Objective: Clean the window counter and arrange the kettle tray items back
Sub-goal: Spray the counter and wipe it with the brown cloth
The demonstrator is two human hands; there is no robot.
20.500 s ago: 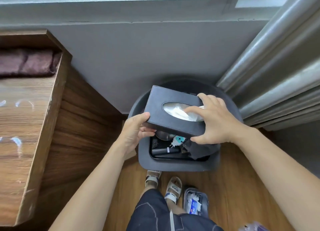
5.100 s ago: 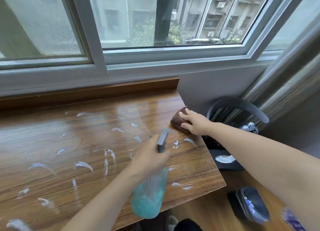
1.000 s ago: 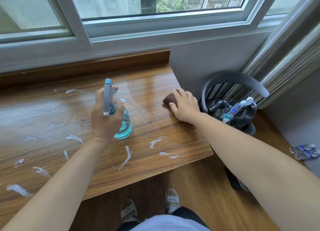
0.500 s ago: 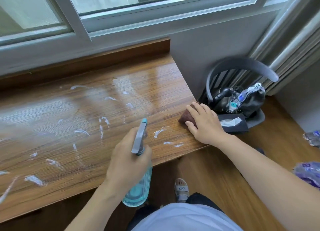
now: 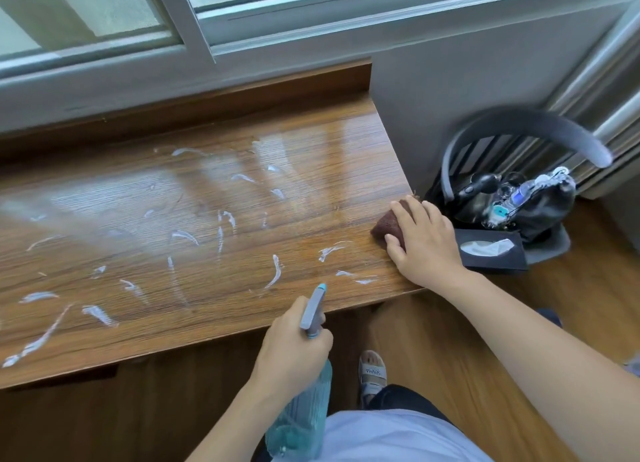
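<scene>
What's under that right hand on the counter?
A brown cloth, pressed flat by the right hand near the counter edge. Only its left part shows; the rest is covered.

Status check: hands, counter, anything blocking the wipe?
Left hand grips spray bottle. Right hand presses brown cloth at counter right edge. White smears unwiped. Nothing blocking.

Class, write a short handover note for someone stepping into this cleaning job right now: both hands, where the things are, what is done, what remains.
Left hand grips the spray bottle off the front edge of the counter.
Right hand presses the brown cloth flat on the counter's right end.
Done: counter cleared; white smears still cover it.
The tissue box and the kettle things lie on the chair beside the counter.
Left: wipe the smears, then put the things back.
</scene>
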